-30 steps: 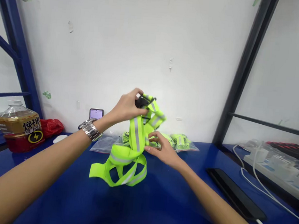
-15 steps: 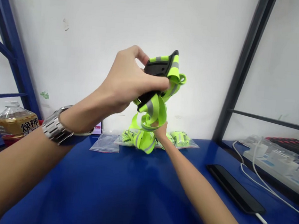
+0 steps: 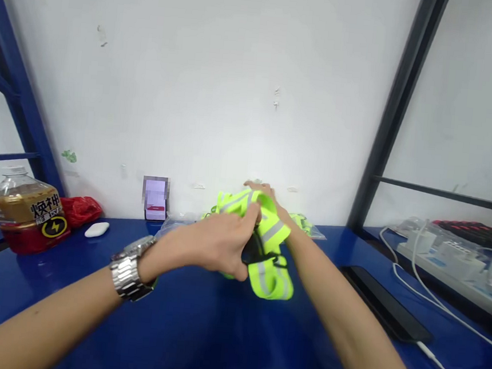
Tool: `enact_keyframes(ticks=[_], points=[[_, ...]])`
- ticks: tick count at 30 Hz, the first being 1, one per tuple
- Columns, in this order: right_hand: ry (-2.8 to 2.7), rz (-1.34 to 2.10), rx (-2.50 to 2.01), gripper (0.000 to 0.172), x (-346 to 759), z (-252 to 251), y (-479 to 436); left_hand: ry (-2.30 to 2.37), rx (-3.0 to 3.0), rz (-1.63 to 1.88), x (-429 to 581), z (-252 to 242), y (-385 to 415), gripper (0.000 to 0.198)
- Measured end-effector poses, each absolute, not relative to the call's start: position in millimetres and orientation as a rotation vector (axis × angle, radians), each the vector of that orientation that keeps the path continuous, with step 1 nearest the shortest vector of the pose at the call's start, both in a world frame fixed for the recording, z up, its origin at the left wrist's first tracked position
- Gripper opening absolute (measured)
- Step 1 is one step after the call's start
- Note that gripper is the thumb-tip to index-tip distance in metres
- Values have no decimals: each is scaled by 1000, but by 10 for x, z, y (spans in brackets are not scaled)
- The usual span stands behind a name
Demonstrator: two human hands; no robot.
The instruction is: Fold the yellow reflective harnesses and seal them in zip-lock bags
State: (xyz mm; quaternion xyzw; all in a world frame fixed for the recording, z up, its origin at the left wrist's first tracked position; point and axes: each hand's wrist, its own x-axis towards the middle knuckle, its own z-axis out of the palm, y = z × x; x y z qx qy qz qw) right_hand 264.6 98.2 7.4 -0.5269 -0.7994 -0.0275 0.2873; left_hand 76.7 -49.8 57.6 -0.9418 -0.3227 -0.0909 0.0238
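Observation:
A neon-yellow reflective strap vest [image 3: 271,250] with grey stripes and a black buckle lies bunched on the blue table [image 3: 199,329]. My left hand [image 3: 217,242], with a metal watch on the wrist, is closed on the bundle near the black buckle. My right hand [image 3: 266,195] reaches over the far side of the bundle and its fingers curl onto the top fold. Behind the bundle lie clear bags with more folded yellow vests [image 3: 305,224].
A brown drink bottle [image 3: 26,211], a red bag [image 3: 79,209] and a small white object [image 3: 96,229] sit at the left. A small phone [image 3: 155,198] leans on the wall. A black phone [image 3: 384,303] with a cable and a power strip [image 3: 457,272] lie at the right.
My left hand has come down from high in the air with the vest and now presses it on the table. My right hand has moved onto the top of the bundle.

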Motion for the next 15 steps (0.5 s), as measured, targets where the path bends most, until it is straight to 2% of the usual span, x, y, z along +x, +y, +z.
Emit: enact_keyframes(ticks=[3, 4, 6, 9, 12, 15], points=[[-2230, -56, -1523, 82, 2782, -17, 997, -1046, -2797, -67, 658, 68, -260, 68], [-2255, -35, -1562, 88, 2827, -34, 983, -1061, -2803, -53, 630, -76, -196, 65], [-2295, 15, -1622, 92, 2891, -26, 905, -1089, -2852, -81, 595, -298, -100, 45], [-2345, 83, -1547, 87, 2863, 56, 616, -1116, -2895, -240, 596, -485, -24, 30], [-2237, 143, -1006, 71, 2668, 56, 175, -1161, -2871, -391, 633, -591, 1, 32], [-2220, 270, -773, 49, 2471, -188, -197, -1121, -2807, -516, 653, -685, -15, 39]])
